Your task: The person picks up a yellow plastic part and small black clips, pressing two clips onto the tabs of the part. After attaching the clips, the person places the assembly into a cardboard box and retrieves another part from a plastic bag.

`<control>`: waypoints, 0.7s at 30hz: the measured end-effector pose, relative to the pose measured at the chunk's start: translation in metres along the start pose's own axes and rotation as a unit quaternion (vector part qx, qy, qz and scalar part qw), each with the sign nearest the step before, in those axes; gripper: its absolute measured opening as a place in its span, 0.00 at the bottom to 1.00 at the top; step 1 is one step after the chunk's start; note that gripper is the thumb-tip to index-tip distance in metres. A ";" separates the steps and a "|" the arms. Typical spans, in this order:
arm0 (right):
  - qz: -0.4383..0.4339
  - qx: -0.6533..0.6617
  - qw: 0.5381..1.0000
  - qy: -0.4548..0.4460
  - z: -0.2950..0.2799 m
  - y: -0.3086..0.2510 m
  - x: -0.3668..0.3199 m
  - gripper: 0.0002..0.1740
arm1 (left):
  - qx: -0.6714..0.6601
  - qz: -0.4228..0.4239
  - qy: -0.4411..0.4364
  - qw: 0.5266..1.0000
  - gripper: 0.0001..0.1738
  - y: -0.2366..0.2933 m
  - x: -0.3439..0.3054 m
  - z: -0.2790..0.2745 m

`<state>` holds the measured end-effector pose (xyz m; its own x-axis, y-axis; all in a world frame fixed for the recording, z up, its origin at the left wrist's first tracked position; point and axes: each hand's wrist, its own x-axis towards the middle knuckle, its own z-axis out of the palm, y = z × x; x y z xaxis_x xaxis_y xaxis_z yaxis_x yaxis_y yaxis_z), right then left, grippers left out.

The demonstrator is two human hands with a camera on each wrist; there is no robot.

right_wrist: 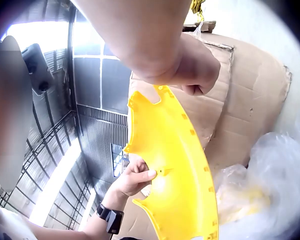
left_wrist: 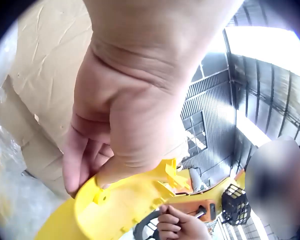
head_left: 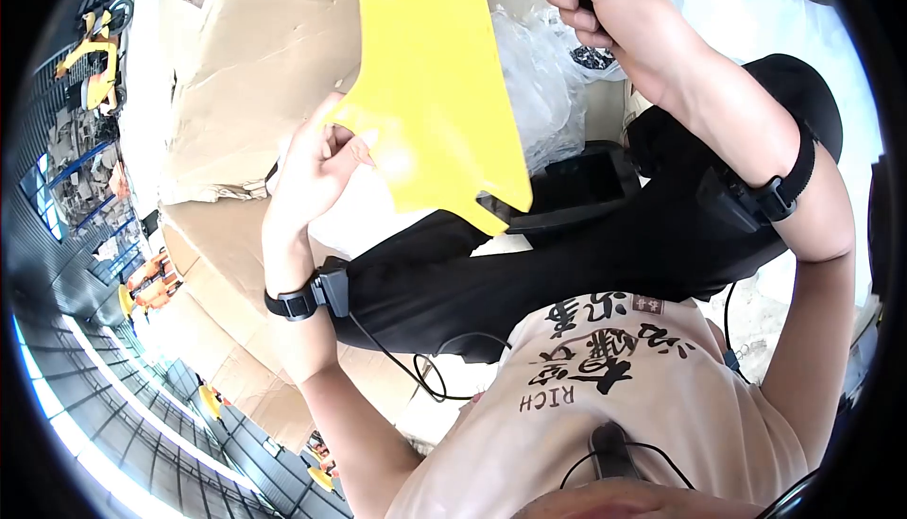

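My left hand [head_left: 316, 165] pinches the side edge of a curved yellow plastic panel [head_left: 435, 75], thumb on one face. The panel hangs over my lap, with a notched corner at its lower end. In the left wrist view its inner face [left_wrist: 125, 205] shows ribs and small tabs along the edge. My right hand [head_left: 605, 0] is apart from the panel, beyond its right edge in the head view. Its fingers curl round a slim dark object [left_wrist: 201, 210], mostly hidden in the palm. In the right wrist view, that hand overlaps the cardboard near the panel's notched end.
Brown cardboard [head_left: 265, 66] stands at the left. Clear plastic bags [head_left: 543, 85] lie beyond the panel. Near my legs sits a black tray-like thing [head_left: 590, 184]. Cables [head_left: 435, 377] hang from the wrist cameras. Yellow and orange machines [head_left: 99, 66] stand farther off.
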<state>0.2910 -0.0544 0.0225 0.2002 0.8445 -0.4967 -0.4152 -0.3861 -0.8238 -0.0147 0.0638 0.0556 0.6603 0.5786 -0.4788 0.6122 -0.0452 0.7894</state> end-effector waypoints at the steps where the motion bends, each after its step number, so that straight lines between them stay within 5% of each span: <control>1: -0.066 -0.058 0.996 -0.013 -0.002 0.003 0.001 0.17 | -0.002 0.001 0.014 1.000 0.11 0.003 -0.005 0.002; 4: 0.041 -0.079 0.989 -0.117 0.003 0.007 -0.001 0.16 | -0.064 0.029 0.052 0.996 0.19 0.003 -0.019 0.023; 8: 0.111 -0.062 0.987 -0.099 0.016 0.014 -0.006 0.16 | -0.387 0.024 0.126 0.913 0.24 0.003 -0.023 0.070; 12: 0.199 -0.034 0.971 -0.129 0.019 0.020 -0.009 0.16 | -0.412 0.049 0.104 0.904 0.25 -0.013 -0.022 0.097; 21: 0.162 -0.015 0.983 -0.081 0.029 0.030 -0.012 0.17 | -0.556 -0.014 0.043 0.830 0.28 0.002 -0.018 0.106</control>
<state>0.2506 -0.0660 0.0114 -0.0842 0.7219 -0.6869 -0.4061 -0.6543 -0.6379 0.0203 -0.0331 0.0249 0.5904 0.6250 -0.5107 -0.1855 0.7209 0.6678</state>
